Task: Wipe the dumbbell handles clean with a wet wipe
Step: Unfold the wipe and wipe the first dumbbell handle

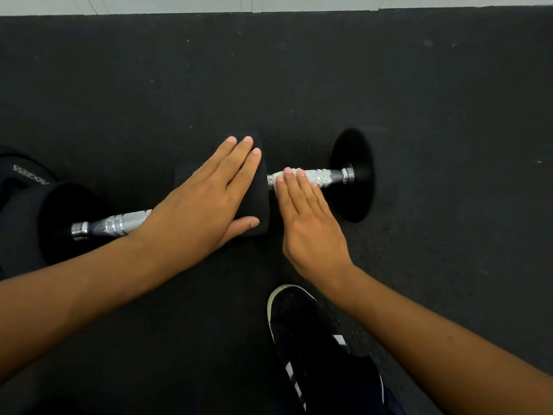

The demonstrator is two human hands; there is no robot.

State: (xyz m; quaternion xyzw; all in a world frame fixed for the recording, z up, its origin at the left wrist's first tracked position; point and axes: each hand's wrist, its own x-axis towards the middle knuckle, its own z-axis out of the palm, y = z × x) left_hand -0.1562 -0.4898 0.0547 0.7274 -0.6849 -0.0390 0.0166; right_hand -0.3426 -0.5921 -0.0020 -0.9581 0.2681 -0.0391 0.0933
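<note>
Two dumbbells with black heads and knurled chrome handles lie on the black rubber floor. My left hand (215,193) lies flat, fingers straight, on the left head (260,202) of the right dumbbell. My right hand (305,217) presses a white wet wipe (276,176) onto that dumbbell's handle (326,178) with straight fingers, close to the left head. Its right head (354,178) stands free. The left dumbbell's handle (119,224) runs under my left wrist, and its left head (45,223) is near the frame's left edge.
My dark shoe with white stripes (302,339) stands just below the right hand. A black item with white lettering (27,175) sits at the far left. A pale wall base (269,3) borders the floor at the top.
</note>
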